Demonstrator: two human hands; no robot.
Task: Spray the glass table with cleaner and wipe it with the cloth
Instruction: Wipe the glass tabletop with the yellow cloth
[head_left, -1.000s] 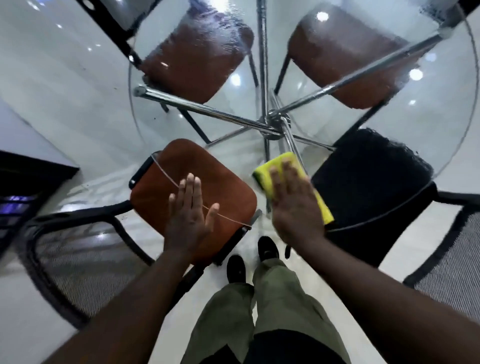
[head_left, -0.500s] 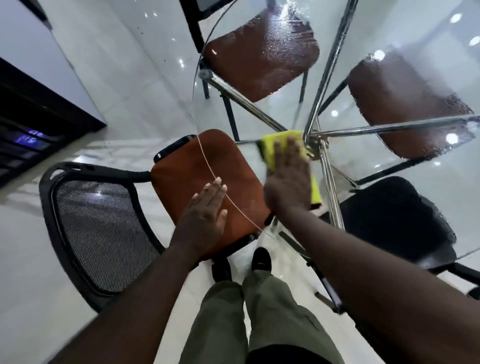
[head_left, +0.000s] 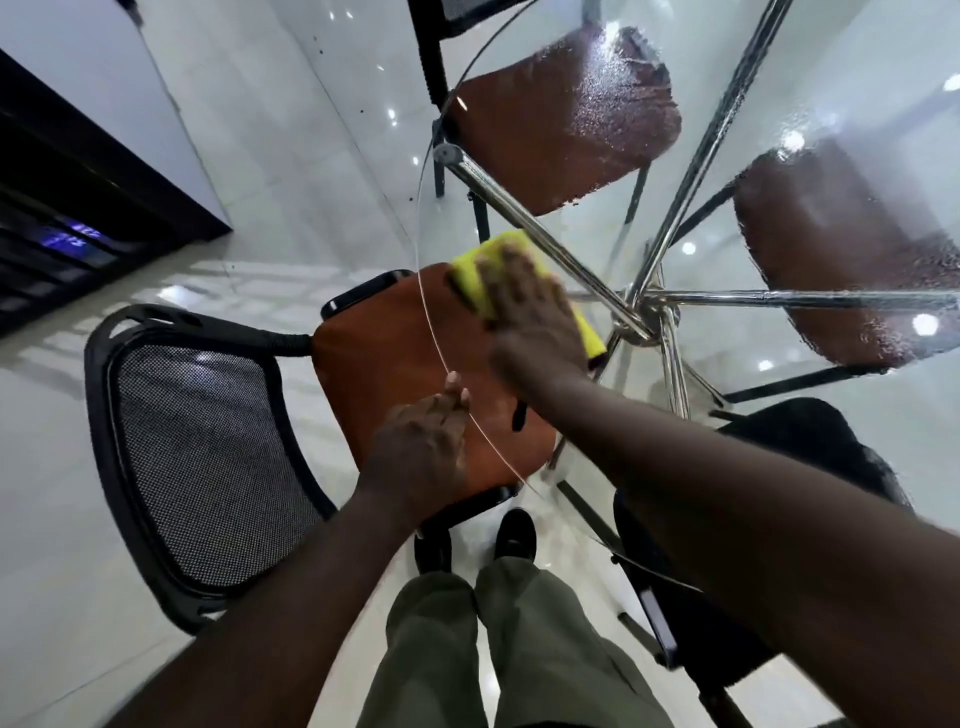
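Right hand (head_left: 535, 322) flat, fingers spread, pressing yellow cloth (head_left: 480, 275) onto glass surface (head_left: 857, 93) near its left rim, blurred. Left hand (head_left: 421, 457) open, palm down, fingertips at glass edge, holding nothing. Below glass: orange-seat chair (head_left: 384, 364), chrome legs (head_left: 540, 234). Wet droplets across far glass. Right forearm crosses near rim.

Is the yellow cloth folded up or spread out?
Folded: the cloth is a thick compact pad under the flat right hand.
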